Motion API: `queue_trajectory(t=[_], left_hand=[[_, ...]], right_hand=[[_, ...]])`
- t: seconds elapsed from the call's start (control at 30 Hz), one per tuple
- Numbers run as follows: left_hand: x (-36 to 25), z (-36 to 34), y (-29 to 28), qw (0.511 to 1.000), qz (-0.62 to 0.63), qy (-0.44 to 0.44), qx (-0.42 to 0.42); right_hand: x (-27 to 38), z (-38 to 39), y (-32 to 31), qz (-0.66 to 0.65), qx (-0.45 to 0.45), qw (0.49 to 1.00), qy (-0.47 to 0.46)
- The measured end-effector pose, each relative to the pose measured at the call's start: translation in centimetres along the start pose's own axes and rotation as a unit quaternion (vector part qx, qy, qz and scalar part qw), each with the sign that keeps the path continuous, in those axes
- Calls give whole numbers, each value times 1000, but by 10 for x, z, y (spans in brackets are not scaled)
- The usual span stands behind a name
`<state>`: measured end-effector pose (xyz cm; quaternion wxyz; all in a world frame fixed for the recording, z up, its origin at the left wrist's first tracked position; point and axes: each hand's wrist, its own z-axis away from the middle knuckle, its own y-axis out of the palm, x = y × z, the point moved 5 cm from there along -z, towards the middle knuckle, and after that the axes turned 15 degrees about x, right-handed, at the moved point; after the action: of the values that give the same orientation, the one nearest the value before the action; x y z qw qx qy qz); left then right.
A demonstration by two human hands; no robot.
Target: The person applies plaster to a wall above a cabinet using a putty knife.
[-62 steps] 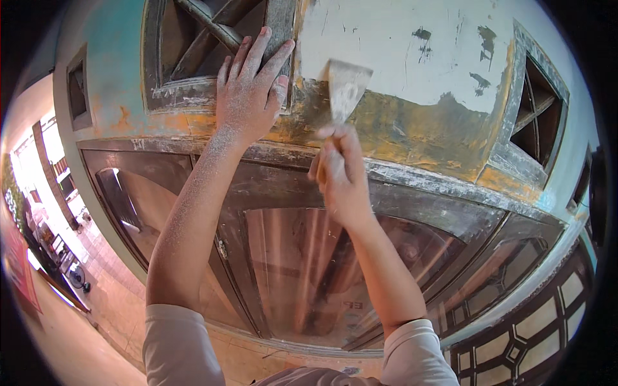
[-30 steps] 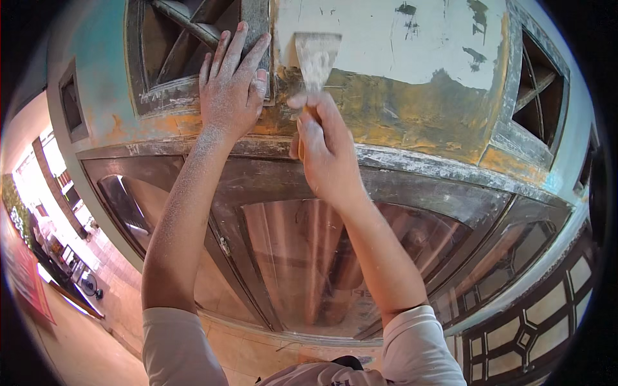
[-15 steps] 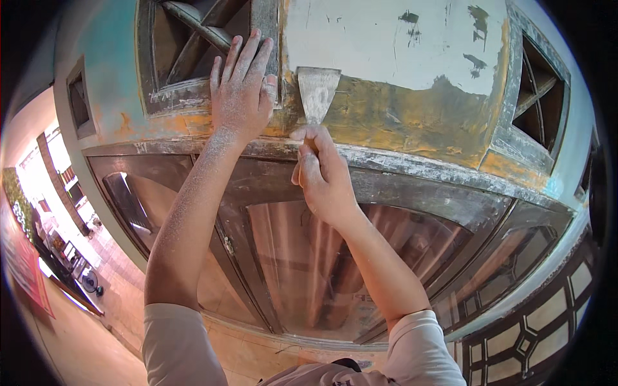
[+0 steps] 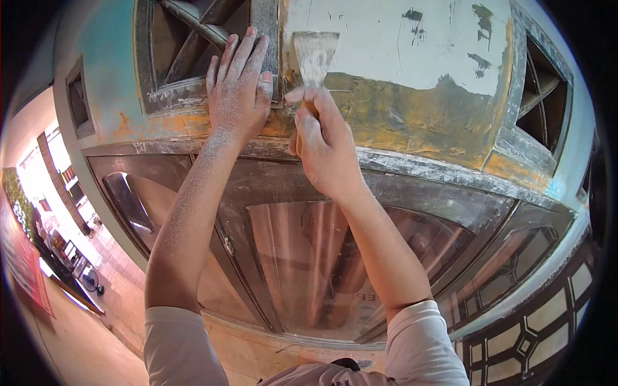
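Note:
My right hand is closed round the handle of a paint scraper. Its wide, dusty metal blade points upward and lies over the wall, where off-white paint meets a scraped strip of ochre and dark patches. Fingers spread, my left hand rests on the lower corner of a wooden vent frame with crossed bars. Pale dust covers that hand and forearm.
Below runs a ledge with worn paint, above dark wooden doors with glass panes. A second vent frame is at the right. On the left, a tiled passage holds a fan.
My right hand has pushed the scraper upward, so its blade now reaches higher over the off-white paint. My left hand has stayed almost in place.

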<state>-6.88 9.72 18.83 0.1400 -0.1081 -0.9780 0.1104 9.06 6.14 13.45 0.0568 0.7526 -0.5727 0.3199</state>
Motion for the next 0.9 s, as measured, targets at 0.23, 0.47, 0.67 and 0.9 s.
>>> queue_trajectory(t=[0.23, 0.47, 0.67, 0.9], left_hand=[[4, 2, -1, 1000, -4, 7, -2], [4, 1, 0, 1000, 0, 9, 3], [-4, 2, -5, 999, -12, 27, 12], [-18, 5, -9, 990, -49, 103, 86]], right_hand=[[-20, 16, 15, -10, -8, 1000, 14], [-11, 10, 6, 8, -20, 1000, 5], [-5, 31, -24, 4, -48, 999, -24], [-18, 65, -27, -9, -41, 999, 11]])
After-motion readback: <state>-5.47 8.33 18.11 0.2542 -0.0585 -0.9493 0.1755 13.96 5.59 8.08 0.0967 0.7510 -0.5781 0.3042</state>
